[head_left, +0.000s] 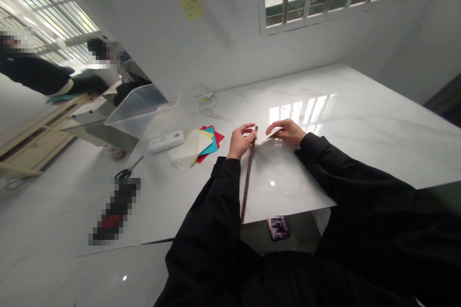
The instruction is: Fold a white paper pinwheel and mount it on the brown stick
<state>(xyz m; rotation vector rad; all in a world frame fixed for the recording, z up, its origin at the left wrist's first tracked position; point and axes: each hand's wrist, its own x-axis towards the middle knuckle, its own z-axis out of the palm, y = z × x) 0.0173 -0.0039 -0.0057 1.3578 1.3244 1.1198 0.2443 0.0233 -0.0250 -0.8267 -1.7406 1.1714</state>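
Brown stick (248, 177): pinching its far end in left hand (239, 144), fingers nearly closed; just right of stick, pinching white paper (269, 135) in right hand (291, 130). Apparently aligning both; next calls for steadiness.

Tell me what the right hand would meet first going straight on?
The right hand, its paper leading, would probably first meet the stick in the left hand, though depth is unclear.

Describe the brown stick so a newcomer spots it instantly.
On the marbled white table, find the left hand. The brown stick runs from there to the near edge. Unlike the pale flat piece in the right hand, it is long, thin and dark.
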